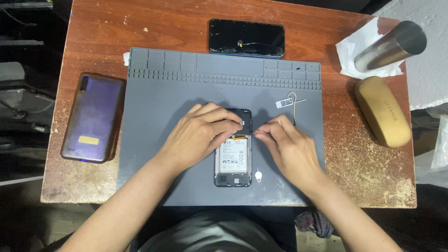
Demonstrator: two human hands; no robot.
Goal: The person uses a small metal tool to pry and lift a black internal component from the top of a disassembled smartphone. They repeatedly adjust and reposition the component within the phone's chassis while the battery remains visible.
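Currently an opened phone (233,161) is being worked on at the centre of the grey mat (154,140), back cover off, white-labelled battery exposed, dark frame showing around it. Its upper part is being covered by the left hand (198,135), fingers together and pressed flat on the phone. The right hand (289,147) is being held just right of the phone, fingertips pinched together at its edge; whether anything is gripped cannot be told. Judgement: the phone should be kept pinned flat, force kept light near the orange flex. Beyond the mat, a cracked dark phone (246,38) is lying on the table (364,172).
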